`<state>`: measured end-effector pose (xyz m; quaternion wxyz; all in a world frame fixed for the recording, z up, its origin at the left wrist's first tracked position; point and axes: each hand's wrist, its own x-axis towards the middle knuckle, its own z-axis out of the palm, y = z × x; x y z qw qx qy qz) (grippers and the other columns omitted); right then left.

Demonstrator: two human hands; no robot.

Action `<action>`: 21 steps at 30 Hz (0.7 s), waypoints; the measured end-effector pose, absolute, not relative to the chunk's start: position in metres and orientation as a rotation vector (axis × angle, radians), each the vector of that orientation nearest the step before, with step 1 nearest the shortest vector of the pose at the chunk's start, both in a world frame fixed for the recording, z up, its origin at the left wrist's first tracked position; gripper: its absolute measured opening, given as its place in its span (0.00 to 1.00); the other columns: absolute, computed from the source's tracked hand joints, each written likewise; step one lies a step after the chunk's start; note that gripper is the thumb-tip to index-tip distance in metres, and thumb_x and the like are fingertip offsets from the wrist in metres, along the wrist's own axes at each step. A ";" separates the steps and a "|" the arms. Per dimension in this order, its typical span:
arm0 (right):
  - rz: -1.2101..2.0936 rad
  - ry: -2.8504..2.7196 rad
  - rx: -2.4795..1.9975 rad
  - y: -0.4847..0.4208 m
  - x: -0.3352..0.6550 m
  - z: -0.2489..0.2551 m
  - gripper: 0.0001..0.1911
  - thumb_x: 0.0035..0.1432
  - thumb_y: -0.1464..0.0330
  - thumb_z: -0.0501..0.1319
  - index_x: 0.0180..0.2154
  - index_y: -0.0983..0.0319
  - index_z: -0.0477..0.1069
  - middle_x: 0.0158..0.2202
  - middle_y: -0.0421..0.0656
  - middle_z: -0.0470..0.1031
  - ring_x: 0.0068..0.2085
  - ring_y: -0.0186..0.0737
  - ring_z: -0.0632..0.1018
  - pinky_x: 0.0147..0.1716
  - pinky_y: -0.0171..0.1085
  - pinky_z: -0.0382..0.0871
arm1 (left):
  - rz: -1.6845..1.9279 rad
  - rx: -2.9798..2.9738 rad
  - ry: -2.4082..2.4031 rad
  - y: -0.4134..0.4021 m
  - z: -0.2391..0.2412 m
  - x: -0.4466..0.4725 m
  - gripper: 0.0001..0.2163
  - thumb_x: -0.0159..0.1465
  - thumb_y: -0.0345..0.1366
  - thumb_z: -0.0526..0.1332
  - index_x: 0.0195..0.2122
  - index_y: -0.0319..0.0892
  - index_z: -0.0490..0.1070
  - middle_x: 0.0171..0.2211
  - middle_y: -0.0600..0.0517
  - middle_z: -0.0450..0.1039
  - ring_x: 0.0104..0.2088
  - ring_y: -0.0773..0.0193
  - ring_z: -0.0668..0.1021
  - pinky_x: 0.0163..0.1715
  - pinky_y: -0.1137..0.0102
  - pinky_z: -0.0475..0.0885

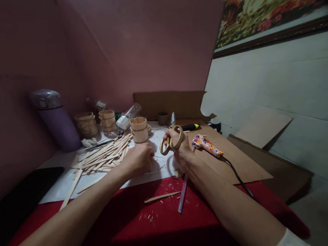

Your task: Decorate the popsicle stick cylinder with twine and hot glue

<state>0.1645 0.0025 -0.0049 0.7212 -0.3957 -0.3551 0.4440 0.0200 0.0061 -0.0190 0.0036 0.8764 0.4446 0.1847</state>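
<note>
Pink walls (145,44) all around, framed floral picture (271,6) up on the right. Red tablecloth (167,222) underneath, with brown cardboard (242,162) and white paper (65,181) laid over it. Purple flask (56,119) back left, pile of craft sticks (104,157) just beside. Right hand (180,148) gripping gold-handled scissors (171,139), blades pointing up. Left hand (140,159) curled closed on the paper, can't tell around what. Floral glue gun (206,145) just right of the scissors.
</note>
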 end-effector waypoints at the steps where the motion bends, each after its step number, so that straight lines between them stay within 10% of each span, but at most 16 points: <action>1: 0.980 -0.780 -0.877 0.002 0.165 -0.005 0.04 0.43 0.70 0.59 0.20 0.62 0.64 0.15 0.34 0.67 0.14 0.26 0.63 0.12 0.28 0.54 | 0.504 2.801 1.423 0.003 -0.020 0.020 0.07 0.54 0.29 0.57 0.24 0.43 0.74 0.30 0.47 0.75 0.29 0.57 0.75 0.26 0.67 0.62; 21: 0.786 -1.068 -0.883 0.004 0.164 -0.011 0.06 0.49 0.67 0.60 0.29 0.59 0.63 0.19 0.32 0.67 0.15 0.27 0.66 0.14 0.27 0.58 | 0.742 2.695 1.472 0.010 -0.032 0.019 0.06 0.56 0.28 0.56 0.26 0.43 0.70 0.28 0.48 0.72 0.29 0.59 0.75 0.28 0.68 0.64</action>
